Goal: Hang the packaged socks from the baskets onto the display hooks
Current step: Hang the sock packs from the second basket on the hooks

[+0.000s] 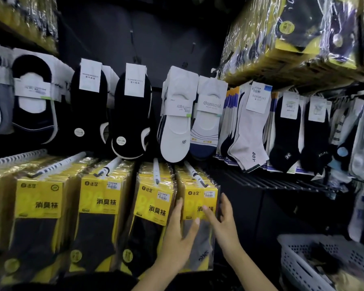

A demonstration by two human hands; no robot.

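Wide fingers (178, 208) of left hand (177, 234) and right hand (223, 223) on rightmost yellow sock pack (194, 195)

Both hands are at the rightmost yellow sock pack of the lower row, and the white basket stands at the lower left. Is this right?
No. The head view shows the white basket at the lower right, not left. The left hand and right hand are indeed at the rightmost yellow sock pack.

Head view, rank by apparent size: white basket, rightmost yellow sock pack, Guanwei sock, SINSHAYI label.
1. white basket and rightmost yellow sock pack: alike; basket nearer and cropped, so unranked.
2. Guanwei sock
3. SINSHAYI label
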